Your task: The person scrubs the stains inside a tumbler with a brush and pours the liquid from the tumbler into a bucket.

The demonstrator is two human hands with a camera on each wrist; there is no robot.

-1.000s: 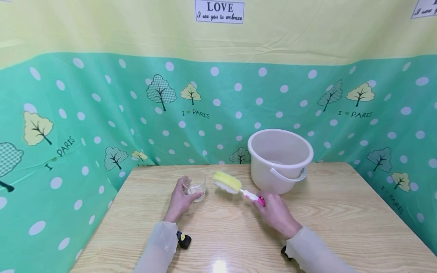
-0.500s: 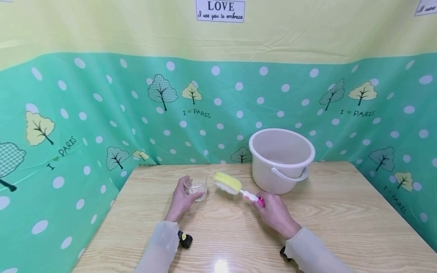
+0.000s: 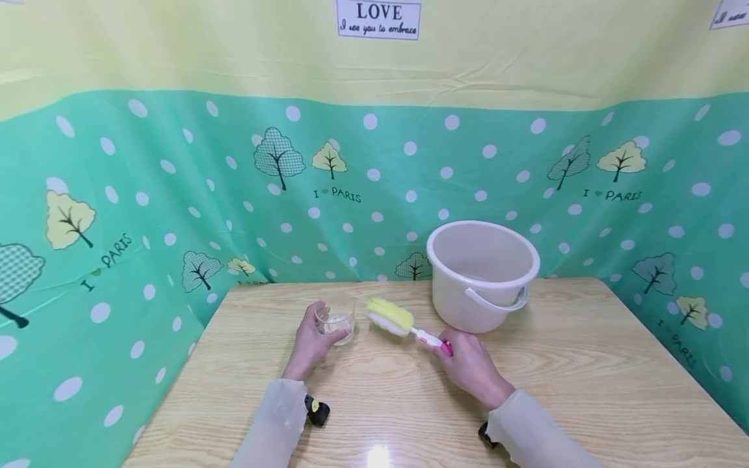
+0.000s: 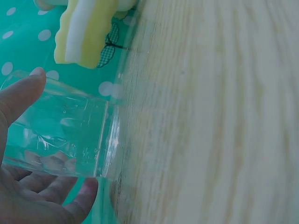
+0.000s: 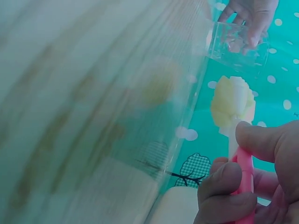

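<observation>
A clear drinking glass (image 3: 339, 318) stands upright on the table, left of centre. My left hand (image 3: 311, 341) grips it from the left, thumb on the near side and fingers round the far side; the left wrist view shows the glass (image 4: 70, 126) between thumb and fingers. My right hand (image 3: 471, 364) holds a sponge brush (image 3: 391, 316) by its pink and white handle, curled round the pink end in the right wrist view. The brush's yellow and white sponge head (image 5: 233, 100) points left, above the table and a short gap right of the glass.
A white bucket (image 3: 468, 305) with its handle hanging down in front stands at the back right, just behind the brush handle. A green and yellow patterned curtain (image 3: 374, 162) rises behind the wooden table (image 3: 398, 403) and along both sides.
Over the last half second the sponge head has dipped slightly. Both hands keep their grips, and the glass stays in place on the table.
</observation>
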